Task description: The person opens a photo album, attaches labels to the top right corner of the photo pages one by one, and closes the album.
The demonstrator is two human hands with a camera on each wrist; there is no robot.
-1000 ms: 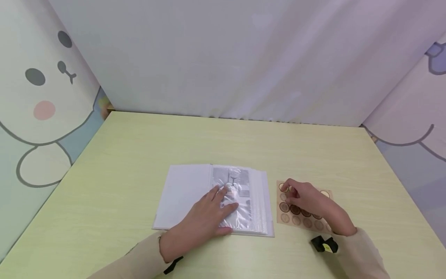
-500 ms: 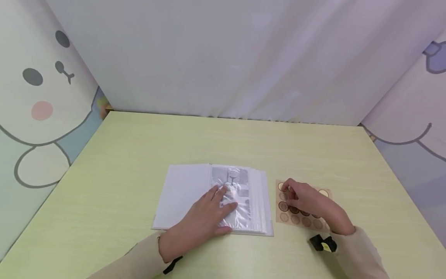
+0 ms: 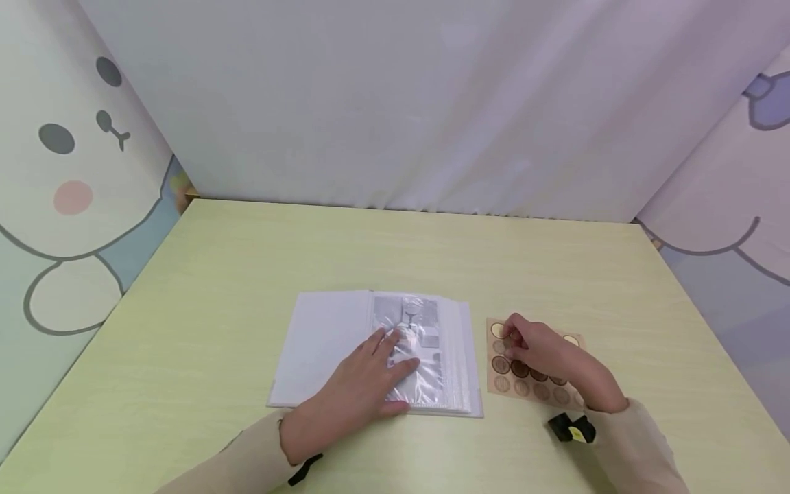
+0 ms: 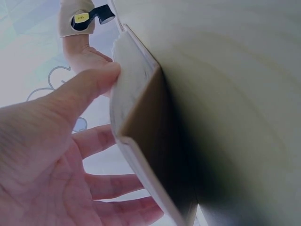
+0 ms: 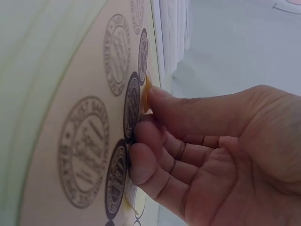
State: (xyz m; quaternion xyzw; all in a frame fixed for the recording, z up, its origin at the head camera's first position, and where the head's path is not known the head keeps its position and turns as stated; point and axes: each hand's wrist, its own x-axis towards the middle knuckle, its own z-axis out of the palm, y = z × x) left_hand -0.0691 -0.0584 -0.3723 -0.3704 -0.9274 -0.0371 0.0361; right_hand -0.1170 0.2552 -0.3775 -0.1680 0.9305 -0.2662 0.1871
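Note:
In the head view, a photo album (image 3: 321, 350) lies open on the table, a grey picture (image 3: 426, 377) under clear plastic on its right side. My left hand (image 3: 358, 384) rests across that page with fingers spread; in the left wrist view its thumb (image 4: 106, 77) lies by the edge of the album pages (image 4: 129, 70). To the right lies a brown sheet of round stickers (image 3: 501, 386). My right hand (image 3: 543, 350) is over the sheet, fingers curled. Up close in the right wrist view, an orange-yellow sticker (image 5: 147, 96) stands up at the thumb tip, pinched there; the index fingertip is partly hidden.
The pale yellow-green table (image 3: 247, 254) extends behind and beside the album. A light curtain (image 3: 395, 103) hangs at its far edge, with cartoon-printed panels (image 3: 74, 295) on both sides. Black wrist camera mounts (image 3: 572, 429) sit near the sleeves.
The right hand's fingertips have shifted slightly to the right over the sheet, showing more of the top-left circle. The left hand keeps its place on the album. The view has shifted slightly.

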